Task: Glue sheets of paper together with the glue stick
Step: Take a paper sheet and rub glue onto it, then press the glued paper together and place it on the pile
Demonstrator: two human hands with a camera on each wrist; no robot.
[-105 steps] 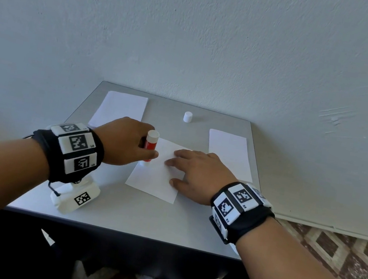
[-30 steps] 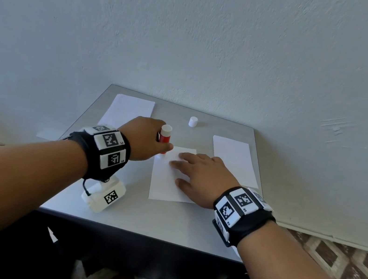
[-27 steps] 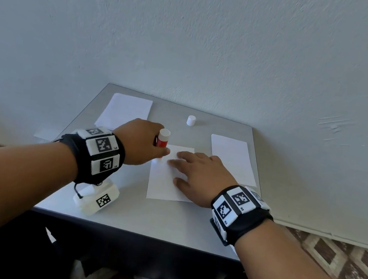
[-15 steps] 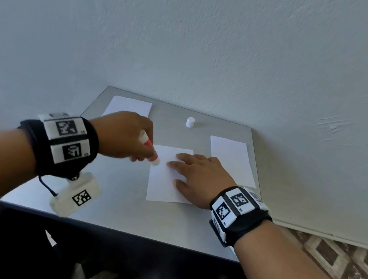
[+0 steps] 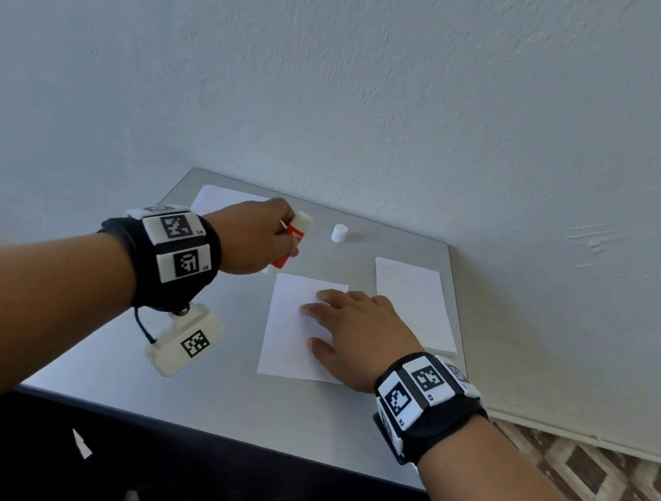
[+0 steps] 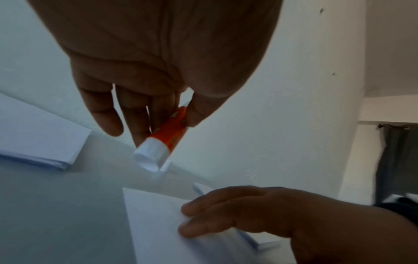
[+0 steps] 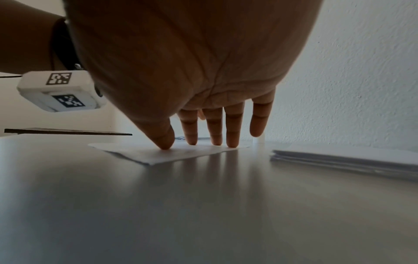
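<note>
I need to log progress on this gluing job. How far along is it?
Done: the cap is off and stands on the table. In hand: the left hand grips the glue stick, tip down beside the middle sheet's far left corner, while the right hand presses that sheet flat. Left: no second sheet lies on it yet; the right stack and left stack wait.

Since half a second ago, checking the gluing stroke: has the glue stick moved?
Yes. The glue stick in the left hand has left the sheet, going up and back toward the cap.
</note>
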